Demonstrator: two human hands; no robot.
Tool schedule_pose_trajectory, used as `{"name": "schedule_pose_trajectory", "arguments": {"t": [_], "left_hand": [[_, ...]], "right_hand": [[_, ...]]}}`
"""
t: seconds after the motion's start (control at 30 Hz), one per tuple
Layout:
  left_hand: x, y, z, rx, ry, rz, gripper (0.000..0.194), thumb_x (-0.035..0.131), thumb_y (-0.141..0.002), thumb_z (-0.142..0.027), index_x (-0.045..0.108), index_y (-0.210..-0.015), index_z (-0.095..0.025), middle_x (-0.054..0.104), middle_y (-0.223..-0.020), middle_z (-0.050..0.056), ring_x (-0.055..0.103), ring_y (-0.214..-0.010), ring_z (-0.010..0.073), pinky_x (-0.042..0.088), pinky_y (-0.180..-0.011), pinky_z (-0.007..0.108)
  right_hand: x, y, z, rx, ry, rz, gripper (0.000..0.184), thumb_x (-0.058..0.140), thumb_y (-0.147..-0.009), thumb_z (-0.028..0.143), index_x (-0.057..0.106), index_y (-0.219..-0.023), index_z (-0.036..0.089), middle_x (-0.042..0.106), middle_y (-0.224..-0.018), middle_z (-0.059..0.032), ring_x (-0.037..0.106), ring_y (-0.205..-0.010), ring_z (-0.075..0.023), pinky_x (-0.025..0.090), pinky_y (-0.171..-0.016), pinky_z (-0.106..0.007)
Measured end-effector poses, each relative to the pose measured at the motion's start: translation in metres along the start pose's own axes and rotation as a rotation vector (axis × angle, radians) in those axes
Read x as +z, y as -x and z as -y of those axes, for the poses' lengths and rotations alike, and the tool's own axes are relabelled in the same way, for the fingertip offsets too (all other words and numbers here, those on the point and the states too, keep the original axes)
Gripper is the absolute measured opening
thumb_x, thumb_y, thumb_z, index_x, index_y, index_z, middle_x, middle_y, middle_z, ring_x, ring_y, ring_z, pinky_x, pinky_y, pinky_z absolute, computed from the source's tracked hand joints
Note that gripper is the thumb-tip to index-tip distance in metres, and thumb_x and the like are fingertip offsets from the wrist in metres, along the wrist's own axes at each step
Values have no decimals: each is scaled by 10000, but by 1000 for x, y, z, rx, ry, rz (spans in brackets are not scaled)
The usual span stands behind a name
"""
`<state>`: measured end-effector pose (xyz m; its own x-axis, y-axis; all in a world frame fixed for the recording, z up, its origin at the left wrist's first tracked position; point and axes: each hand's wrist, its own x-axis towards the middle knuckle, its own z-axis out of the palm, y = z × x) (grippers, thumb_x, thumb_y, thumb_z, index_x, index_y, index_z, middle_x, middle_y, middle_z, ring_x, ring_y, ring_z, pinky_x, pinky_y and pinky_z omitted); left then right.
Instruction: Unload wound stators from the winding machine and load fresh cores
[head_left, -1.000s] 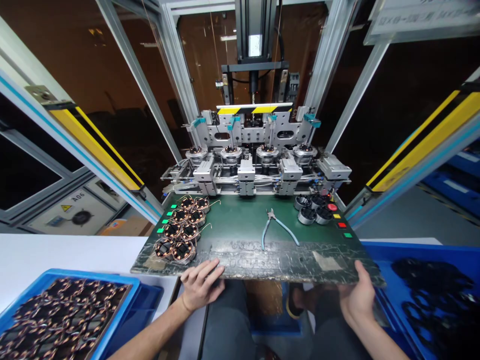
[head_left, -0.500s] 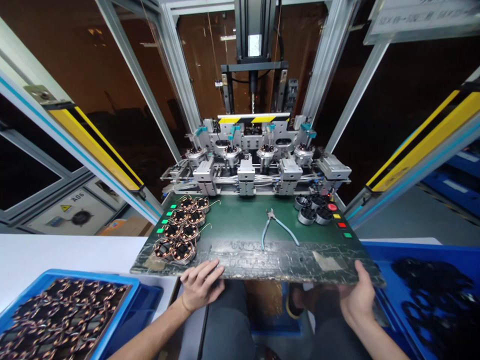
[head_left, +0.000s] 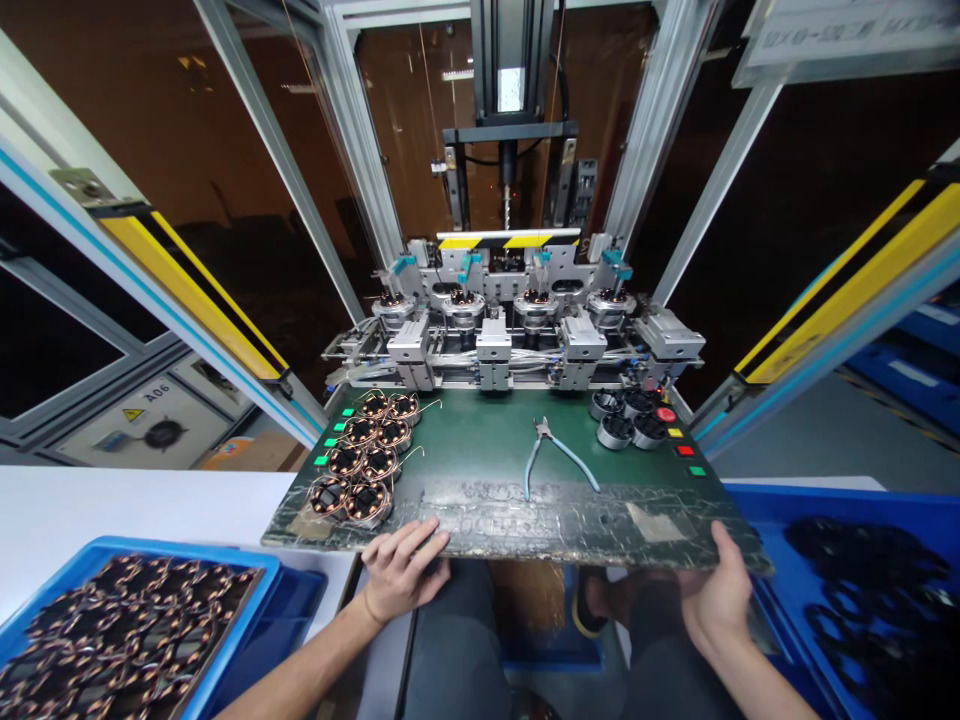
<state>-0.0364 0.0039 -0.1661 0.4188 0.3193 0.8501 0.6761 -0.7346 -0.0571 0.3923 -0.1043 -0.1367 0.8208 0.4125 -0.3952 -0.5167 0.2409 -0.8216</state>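
My left hand (head_left: 405,568) lies on the front edge of the green worktable (head_left: 480,510), fingers stretched out and holding nothing. At the right corner, my right hand (head_left: 716,590) clasps the table edge, thumb on top, with its other fingers mostly hidden underneath. Diagonal cutters (head_left: 544,440) with light blue handles lie jaws away from me, between the hands and beyond them. Several copper-wound stators (head_left: 366,500) stand in two columns just past my left hand. Several unwound black and silver stator cores (head_left: 615,430) are grouped at the far right of the table.
A winding machine (head_left: 493,345) with several loaded stations spans the back. Yellow light-guard bars (head_left: 199,295) flank both sides. The blue bin (head_left: 270,580) at left holds wound stators; the blue bin (head_left: 757,500) at right holds black parts. Coloured buttons (head_left: 665,414) line the right table edge.
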Motion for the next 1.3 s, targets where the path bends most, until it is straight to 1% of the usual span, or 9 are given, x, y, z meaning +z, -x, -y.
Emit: {"name": "schedule_pose_trajectory", "arguments": {"t": [0.17, 0.4, 0.53, 0.77, 1.0, 1.17, 1.3], "left_hand": [[0, 0, -1, -11, -3, 2, 750, 859, -850, -361, 589, -1548, -409, 816, -1193, -24, 685, -1078, 222, 385, -992, 400], [0, -2, -1, -2, -2, -7, 687, 846, -866, -377, 622, -1515, -395, 822, -1171, -18, 691, -1059, 221, 387, -983, 405], [0, 0, 0, -8, -10, -1, 725, 851, -858, -375, 598, -1536, -412, 821, -1183, -28, 694, -1061, 220, 387, -1001, 403], [0, 2, 0, -5, -18, 13, 787, 864, -844, -375, 564, -1570, -421, 810, -1222, -28, 680, -1103, 225, 388, -1017, 397], [1, 4, 1, -10, -5, 9, 732, 864, -845, -365, 606, -1529, -410, 815, -1201, -16, 687, -1088, 226, 397, -1004, 400], [3, 10, 2, -16, -39, 18, 731, 861, -835, -392, 604, -1518, -437, 794, -1274, -32, 692, -1157, 222, 378, -1079, 403], [2, 9, 1, -17, -31, 12, 669, 863, -831, -386, 648, -1464, -424, 810, -1221, -29, 703, -1109, 219, 382, -1076, 406]], "right_hand": [[2, 3, 2, 9, -8, 9, 506, 814, -779, 495, 757, -1195, 213, 772, -1257, -42, 679, -1304, -307, 612, -1084, -483], [8, 9, 6, 6, -33, 11, 537, 823, -767, 483, 751, -1219, 203, 773, -1260, -58, 700, -1270, -317, 606, -1088, -502], [5, 6, 4, -5, -15, 8, 535, 820, -767, 486, 749, -1214, 200, 778, -1243, -60, 706, -1262, -320, 610, -1086, -503], [3, 3, 3, 2, -23, -1, 548, 832, -764, 481, 756, -1237, 217, 762, -1297, -44, 670, -1324, -319, 617, -1080, -500], [6, 6, 5, 9, -25, 8, 544, 833, -762, 490, 762, -1228, 217, 765, -1288, -44, 693, -1283, -317, 617, -1080, -496], [4, 4, 4, 16, -34, -17, 543, 842, -739, 470, 763, -1215, 221, 758, -1301, -38, 653, -1346, -321, 618, -1077, -495], [1, 0, 1, 9, -27, 3, 565, 842, -739, 496, 756, -1228, 224, 761, -1290, -35, 649, -1353, -314, 615, -1083, -491]]}}
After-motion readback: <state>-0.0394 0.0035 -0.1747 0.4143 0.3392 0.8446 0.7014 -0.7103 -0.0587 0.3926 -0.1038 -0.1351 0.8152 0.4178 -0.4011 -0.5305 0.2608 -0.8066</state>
